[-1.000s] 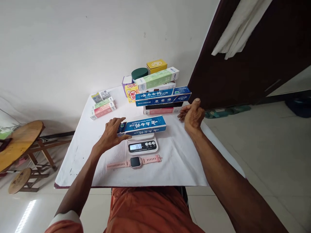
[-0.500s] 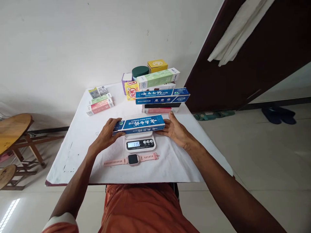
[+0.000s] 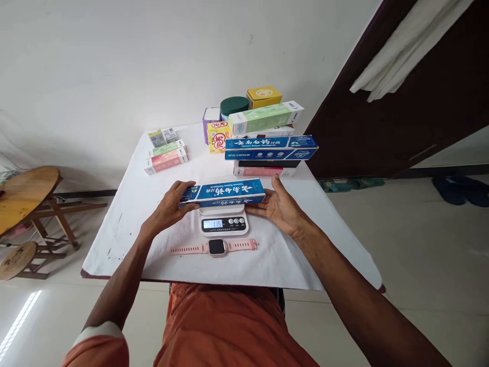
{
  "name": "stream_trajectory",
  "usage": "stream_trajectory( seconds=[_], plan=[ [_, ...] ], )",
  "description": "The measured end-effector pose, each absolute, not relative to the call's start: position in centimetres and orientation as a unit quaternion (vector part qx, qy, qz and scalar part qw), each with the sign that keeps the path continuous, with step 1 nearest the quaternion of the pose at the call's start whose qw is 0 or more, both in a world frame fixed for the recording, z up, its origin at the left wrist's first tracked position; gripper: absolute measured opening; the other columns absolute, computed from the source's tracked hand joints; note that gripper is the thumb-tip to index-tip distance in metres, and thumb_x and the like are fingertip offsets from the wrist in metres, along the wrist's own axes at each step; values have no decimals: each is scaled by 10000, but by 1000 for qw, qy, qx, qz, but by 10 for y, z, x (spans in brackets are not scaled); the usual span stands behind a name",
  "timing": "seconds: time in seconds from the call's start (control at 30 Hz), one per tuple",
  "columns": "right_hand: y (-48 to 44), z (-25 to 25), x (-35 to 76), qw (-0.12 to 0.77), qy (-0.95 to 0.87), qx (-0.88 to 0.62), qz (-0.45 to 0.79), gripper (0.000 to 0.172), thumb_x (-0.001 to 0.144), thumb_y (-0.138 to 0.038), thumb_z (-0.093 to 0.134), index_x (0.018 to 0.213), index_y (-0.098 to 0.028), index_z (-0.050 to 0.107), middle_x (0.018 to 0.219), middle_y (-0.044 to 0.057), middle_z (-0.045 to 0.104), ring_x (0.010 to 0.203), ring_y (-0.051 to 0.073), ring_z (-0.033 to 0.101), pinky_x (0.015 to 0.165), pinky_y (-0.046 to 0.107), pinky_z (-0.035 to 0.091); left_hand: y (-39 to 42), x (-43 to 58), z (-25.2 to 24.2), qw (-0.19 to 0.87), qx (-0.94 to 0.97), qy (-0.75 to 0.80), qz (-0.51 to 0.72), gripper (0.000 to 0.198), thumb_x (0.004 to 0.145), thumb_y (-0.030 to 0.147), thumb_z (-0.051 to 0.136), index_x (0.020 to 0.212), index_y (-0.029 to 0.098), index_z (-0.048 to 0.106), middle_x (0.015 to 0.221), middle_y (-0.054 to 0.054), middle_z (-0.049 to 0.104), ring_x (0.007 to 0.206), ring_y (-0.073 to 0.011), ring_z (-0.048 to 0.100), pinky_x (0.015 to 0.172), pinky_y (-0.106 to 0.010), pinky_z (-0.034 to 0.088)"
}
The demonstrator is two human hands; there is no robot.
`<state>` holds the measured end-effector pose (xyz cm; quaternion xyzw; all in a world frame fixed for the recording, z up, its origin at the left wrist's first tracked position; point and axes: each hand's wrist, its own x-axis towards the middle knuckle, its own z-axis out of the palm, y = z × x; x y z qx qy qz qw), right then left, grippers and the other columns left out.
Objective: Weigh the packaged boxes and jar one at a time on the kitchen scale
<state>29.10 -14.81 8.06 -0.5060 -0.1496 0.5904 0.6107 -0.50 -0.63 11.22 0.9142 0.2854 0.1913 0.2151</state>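
Head view, near to far. At the near edge of the white-covered table (image 3: 126, 224) a pink wristwatch (image 3: 216, 246) lies flat, strap stretched parallel to that edge. Just behind it stands a small digital scale (image 3: 223, 223) with its display lit.

The blue toothpaste box (image 3: 223, 191) rests on the scale's platform, midway between the table's left and right edges. Its long axis runs left to right, roughly parallel to the near edge. Both ends overhang the platform, and the printed face is turned up and toward the wearer.

The left hand (image 3: 170, 208) curls over the box's left end, fingers on top and thumb at the near side, in a light grip. The right hand (image 3: 280, 206) is spread open, palm toward the right end; whether its fingertips touch the box or sit just beside it cannot be told.

Judgement: a steady reading calls for the box centred on the platform, overhang equal at both ends, and no hand pressing on it.

Behind, toward the far right corner, is a stack of cartons (image 3: 271, 148). A smaller pile of boxes (image 3: 166, 157) sits near the far left corner.
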Motion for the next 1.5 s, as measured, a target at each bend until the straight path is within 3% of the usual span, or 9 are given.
stream_trajectory(
  seconds=[0.33, 0.47, 0.6, 0.8, 1.03, 1.17, 1.3, 1.4, 1.5],
  plan=[
    [-130, 83, 250, 611, -163, -491, 600, 641, 997, -801, 463, 1070, -210, 702, 1027, 124, 804, 1008, 290, 782, 995, 538, 640, 0, -43, 118, 210, 904, 322, 188, 533, 974, 499, 715, 1424, 239, 593, 1248, -94, 668, 1061, -262, 680, 920, -394, 569],
    [-132, 84, 247, 629, -147, -495, 581, 657, 1003, -812, 437, 968, -205, 686, 953, 118, 792, 951, 280, 775, 877, 469, 663, -4, -42, 127, 204, 908, 308, 197, 473, 984, 481, 707, 1375, 237, 598, 1239, -88, 666, 1028, -249, 674, 890, -382, 569],
    [-154, 79, 274, 699, -100, -570, 420, 683, 953, -869, 448, 956, -219, 654, 944, 126, 782, 927, 285, 760, 719, 394, 620, -13, -14, 143, 195, 928, 248, 196, 446, 1010, 451, 695, 1383, 238, 572, 1235, -86, 651, 1041, -241, 664, 880, -369, 567],
    [-212, 78, 341, 785, -78, -601, 124, 580, 961, -803, 436, 1026, -257, 622, 1031, 109, 753, 975, 270, 731, 736, 421, 622, -18, 87, 145, 177, 961, 157, 144, 473, 985, 430, 727, 1370, 228, 539, 1240, -109, 644, 1028, -256, 667, 883, -410, 581],
    [-232, 82, 351, 785, -102, -610, 39, 502, 978, -721, 447, 960, -260, 644, 952, 100, 721, 853, 246, 699, 631, 382, 557, -20, 178, 122, 119, 960, 245, 62, 423, 977, 318, 732, 1319, 193, 517, 1366, -164, 614, 1184, -320, 655, 967, -486, 583],
    [-221, 79, 321, 748, -186, -630, 92, 580, 967, -763, 453, 951, -228, 674, 859, 79, 721, 767, 240, 692, 608, 367, 515, -27, 185, 123, 53, 948, 311, 44, 388, 978, 385, 743, 1268, 196, 569, 1402, -169, 601, 1288, -348, 605, 981, -492, 576],
    [-215, 70, 294, 649, -291, -686, 155, 630, 1005, -780, 391, 956, -235, 703, 889, 87, 742, 786, 244, 685, 634, 372, 505, -27, 177, 122, 4, 955, 295, 42, 453, 948, 451, 782, 1267, 177, 612, 1410, -179, 610, 1308, -352, 588, 1066, -514, 519],
    [-213, 61, 287, 567, -346, -722, 192, 612, 994, -786, 412, 940, -252, 705, 874, 84, 742, 758, 250, 670, 661, 392, 520, -4, 155, 120, 13, 957, 271, 106, 562, 947, 533, 765, 1349, 180, 594, 1407, -191, 622, 1264, -354, 612, 1046, -514, 515],
    [-212, 56, 288, 517, -379, -743, 193, 579, 983, -775, 442, 894, -268, 707, 803, 71, 722, 720, 257, 656, 729, 430, 545, 39, 111, 122, 33, 926, 320, 197, 479, 1005, 507, 683, 1348, 183, 597, 1329, -194, 659, 1214, -354, 638, 1013, -511, 523]
  ],
)
